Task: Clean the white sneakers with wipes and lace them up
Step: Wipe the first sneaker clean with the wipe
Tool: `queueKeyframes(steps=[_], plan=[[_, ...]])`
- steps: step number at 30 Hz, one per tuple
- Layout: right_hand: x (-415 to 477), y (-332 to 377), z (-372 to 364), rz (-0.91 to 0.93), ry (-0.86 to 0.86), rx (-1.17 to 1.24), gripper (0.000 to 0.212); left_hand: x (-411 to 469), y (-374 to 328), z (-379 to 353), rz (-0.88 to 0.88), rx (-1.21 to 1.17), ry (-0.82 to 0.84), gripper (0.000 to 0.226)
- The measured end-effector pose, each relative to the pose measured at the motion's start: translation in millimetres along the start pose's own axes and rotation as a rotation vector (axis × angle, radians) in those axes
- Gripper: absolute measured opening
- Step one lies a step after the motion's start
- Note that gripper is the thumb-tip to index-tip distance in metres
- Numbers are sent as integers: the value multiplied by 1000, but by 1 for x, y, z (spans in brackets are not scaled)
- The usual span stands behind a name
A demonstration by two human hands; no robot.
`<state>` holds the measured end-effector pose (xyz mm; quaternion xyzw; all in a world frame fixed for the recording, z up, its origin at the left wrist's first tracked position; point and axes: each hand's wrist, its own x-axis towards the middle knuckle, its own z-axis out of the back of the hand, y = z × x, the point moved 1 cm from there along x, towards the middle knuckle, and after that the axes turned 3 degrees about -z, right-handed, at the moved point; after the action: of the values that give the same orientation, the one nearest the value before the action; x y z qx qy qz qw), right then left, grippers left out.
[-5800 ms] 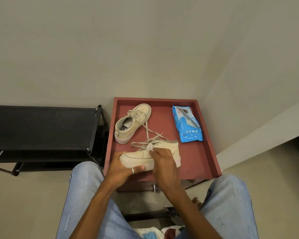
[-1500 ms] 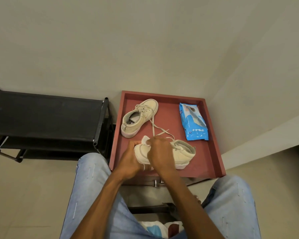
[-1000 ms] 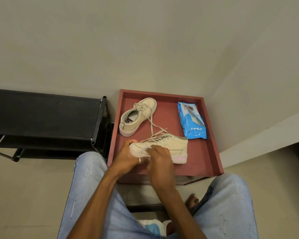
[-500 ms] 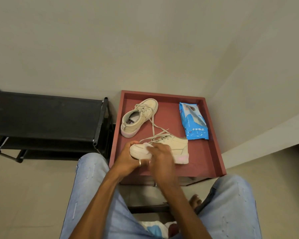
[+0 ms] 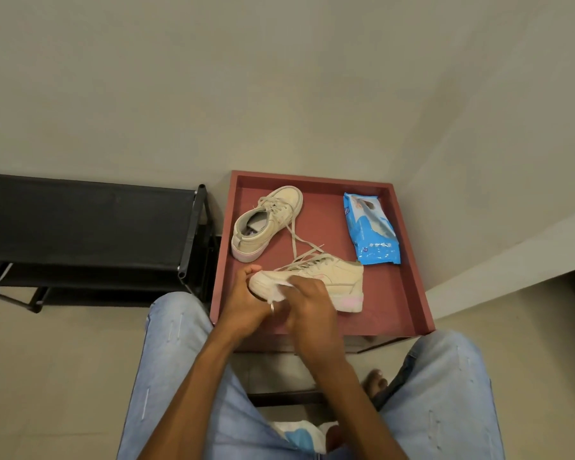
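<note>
Two off-white sneakers lie on a red tray-top table (image 5: 409, 287). The near sneaker (image 5: 329, 277) points left, its toe gripped by my left hand (image 5: 246, 300), which wears a ring. My right hand (image 5: 307, 303) holds a white wipe (image 5: 281, 290) pressed against the near side of the toe. The far sneaker (image 5: 266, 222) lies at the back left of the tray, its loose laces trailing toward the near one. A blue wipes pack (image 5: 370, 229) lies at the back right.
A black shoe rack (image 5: 87, 224) stands left of the tray. Walls close in behind and to the right. My knees in light jeans sit on either side of the tray's front edge, and a bare foot (image 5: 374, 383) shows below.
The right hand with the wipe has slid along the near sneaker's toe, from the top toward its near side. The left hand keeps its grip on the toe. The sneaker stays upright, toe left.
</note>
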<state>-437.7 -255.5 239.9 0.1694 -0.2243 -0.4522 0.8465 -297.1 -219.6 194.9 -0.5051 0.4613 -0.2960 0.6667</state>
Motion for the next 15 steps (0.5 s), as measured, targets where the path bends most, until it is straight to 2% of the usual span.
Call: queueKeyframes(steps=[3,5,10,13,15], plan=[[-10,-25,-6,-132,-150,76,43,3,2,-2,-14,-34,11,79],[-3,-15,-9,-161,-154,102,39,2,3,-5,-8,-40,27,78],[11,24,-24,49,37,54,43,4,9,-1,-49,-38,43,68],[7,-9,-13,77,34,16,43,3,6,-2,-32,-30,39,77],[0,-48,-2,10,-54,-30,44,2,2,-3,-22,-25,32,75]])
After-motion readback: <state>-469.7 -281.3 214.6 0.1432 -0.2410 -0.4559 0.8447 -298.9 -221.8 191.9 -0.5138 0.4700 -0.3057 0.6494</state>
